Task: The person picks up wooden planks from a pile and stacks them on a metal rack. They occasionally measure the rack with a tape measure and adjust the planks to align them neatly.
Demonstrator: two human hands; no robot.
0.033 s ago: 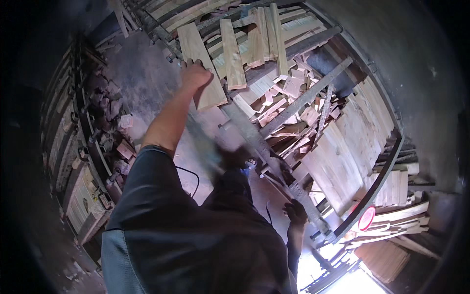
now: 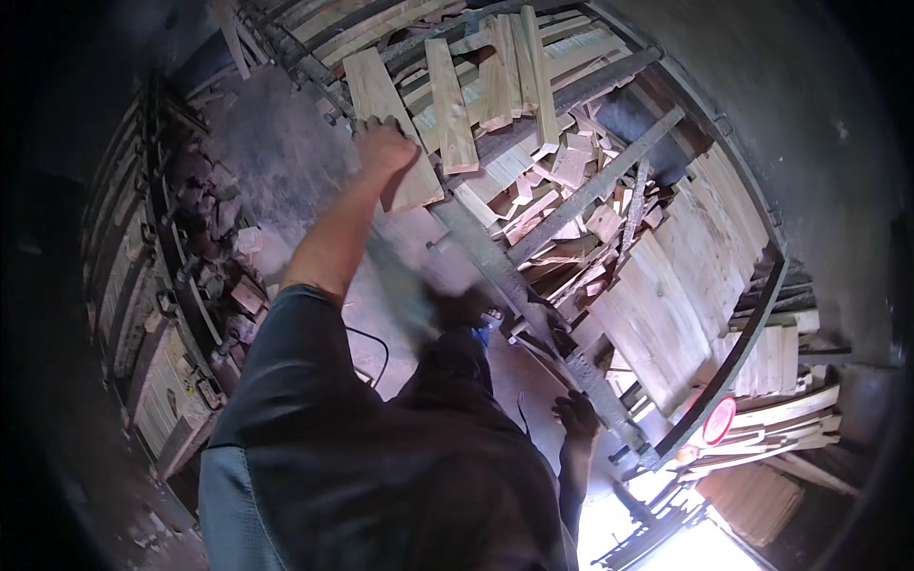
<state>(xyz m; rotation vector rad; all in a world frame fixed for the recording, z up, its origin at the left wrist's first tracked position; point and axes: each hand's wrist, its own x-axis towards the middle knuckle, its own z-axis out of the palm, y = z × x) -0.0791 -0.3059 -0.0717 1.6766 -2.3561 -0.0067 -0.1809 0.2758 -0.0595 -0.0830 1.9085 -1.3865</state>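
Observation:
My left hand [image 2: 386, 147] is stretched far forward, its fingers curled over the near end of a pale wooden plank [image 2: 376, 90]. That plank lies on a rack of dark metal bars [image 2: 590, 190] beside other planks [image 2: 447, 105]. My right hand [image 2: 576, 416] hangs low in shadow, next to a long grey metal beam [image 2: 495, 271]; whether it grips anything is unclear. A blurred grey shape [image 2: 409, 281] crosses below my left forearm.
Short wood offcuts [image 2: 571, 171] are heaped under the rack. Wide boards [image 2: 666, 305] lean at the right, and stacked slats [image 2: 771, 366] lie beyond them. Shelves of wood pieces [image 2: 190, 276] line the left. A cable [image 2: 376, 352] lies on the concrete floor. A red disc [image 2: 719, 421] sits by a bright opening.

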